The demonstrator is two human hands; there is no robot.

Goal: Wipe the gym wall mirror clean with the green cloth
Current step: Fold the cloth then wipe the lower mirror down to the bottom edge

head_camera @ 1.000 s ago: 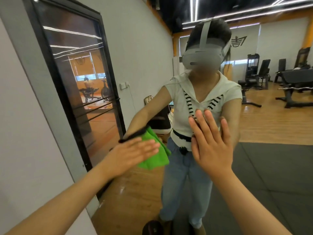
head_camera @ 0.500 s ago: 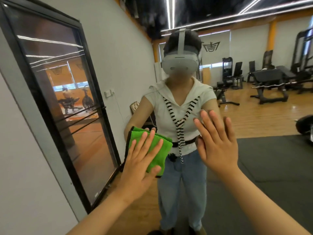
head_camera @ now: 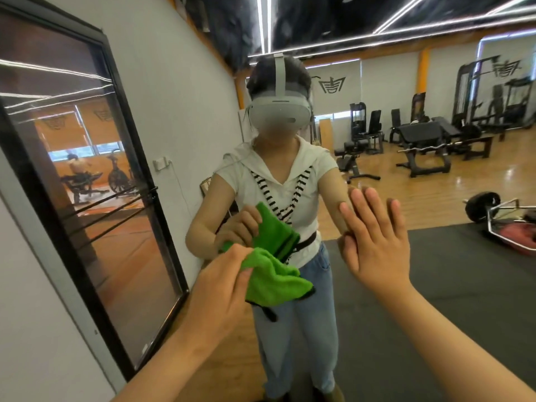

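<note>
Gripping the bunched green cloth [head_camera: 272, 281] at lower centre, the left hand [head_camera: 223, 288] has fingers and thumb curled round its near edge. The cloth meets its own reflection on the wall mirror [head_camera: 435, 285]. Right hand [head_camera: 377, 248], right of centre: spread flat, fingers straight, holding nothing, palm against the glass. Beyond, in the glass: reflected person [head_camera: 278, 181] in grey headset, white top, jeans. Black-framed glass door [head_camera: 87, 204] at left. Weight benches [head_camera: 420, 140] upper right; barbell plate [head_camera: 481, 207] at right edge.
</note>
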